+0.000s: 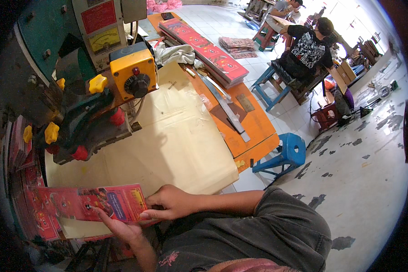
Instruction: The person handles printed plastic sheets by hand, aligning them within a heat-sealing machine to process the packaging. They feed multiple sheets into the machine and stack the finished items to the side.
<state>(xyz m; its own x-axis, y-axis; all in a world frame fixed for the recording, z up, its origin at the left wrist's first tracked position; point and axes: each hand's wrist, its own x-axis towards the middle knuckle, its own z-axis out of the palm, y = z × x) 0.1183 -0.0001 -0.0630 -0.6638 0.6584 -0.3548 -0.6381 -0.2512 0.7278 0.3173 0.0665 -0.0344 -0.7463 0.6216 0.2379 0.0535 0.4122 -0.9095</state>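
Note:
A long red printed strip, glossy and flat-looking, lies across my two hands at the near left. My right hand pinches its right end, the thumb on top and the other fingers partly hidden behind. From below, my left hand grips the near edge, with a finger or thumb stretched over the printed face. More red printed sheets lie under the strip's left end. Beyond it spreads a cream-coloured sheet covering the worktop.
At the left stands a machine with a yellow control box and yellow star knobs. An orange table carries a long red stack, a metal ruler and a cloth. A blue stool stands right; two people sit farther back.

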